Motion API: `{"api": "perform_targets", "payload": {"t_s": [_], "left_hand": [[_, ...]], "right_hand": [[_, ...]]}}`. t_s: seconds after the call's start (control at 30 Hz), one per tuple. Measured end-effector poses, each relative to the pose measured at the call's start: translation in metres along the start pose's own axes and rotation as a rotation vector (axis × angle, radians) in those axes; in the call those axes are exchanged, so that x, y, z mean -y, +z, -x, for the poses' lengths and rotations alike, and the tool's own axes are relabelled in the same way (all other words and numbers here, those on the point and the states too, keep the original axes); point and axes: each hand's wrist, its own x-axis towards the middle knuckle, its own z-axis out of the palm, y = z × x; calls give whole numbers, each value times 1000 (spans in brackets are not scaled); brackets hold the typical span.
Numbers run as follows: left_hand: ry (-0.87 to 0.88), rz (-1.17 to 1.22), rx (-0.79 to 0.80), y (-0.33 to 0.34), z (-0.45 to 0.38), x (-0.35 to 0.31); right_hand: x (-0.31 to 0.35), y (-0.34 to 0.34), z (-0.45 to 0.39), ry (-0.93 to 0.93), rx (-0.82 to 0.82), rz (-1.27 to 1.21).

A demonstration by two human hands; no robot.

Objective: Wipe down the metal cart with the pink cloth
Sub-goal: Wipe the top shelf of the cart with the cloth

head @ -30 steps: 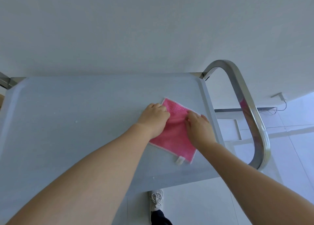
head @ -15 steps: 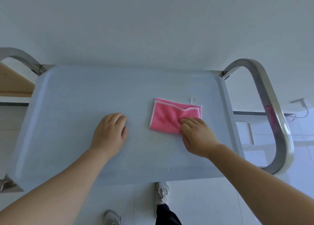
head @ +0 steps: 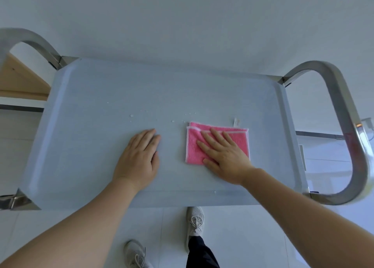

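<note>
Here, folded pink cloth: fuzzy terry, pale stitched edging, small white tag poking from its far edge, lying flat on the right half of the metal cart. Pressed from above by the right hand, fingers straight and slightly spread across the fabric. Just left, apart from the cloth, left hand flat on the bare matte tray top, fingers together. Scattered water droplets beyond both hands. Curved, polished tubular handles at either end. Below, grey mesh sneakers on pale floor tiles.
</note>
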Motion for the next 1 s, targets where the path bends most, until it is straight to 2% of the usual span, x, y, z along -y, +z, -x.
{"api": "perform_targets", "payload": {"t_s": [0.17,0.37,0.5,0.63,1.0], "left_hand": [[-10,52,19,-5,-1,2],[52,12,67,-12,0,13],[41,-12,72,-10,3,12],[-88,-90,81,-10,5,11],[-73,-123,76,-4,3,12]], "right_hand": [[51,16,35,-128,3,49],[42,8,28,-190,46,52],[30,0,0,-142,64,60],[14,-7,-34,-85,39,58],[-51,-42,-155,255,-49,38]]}}
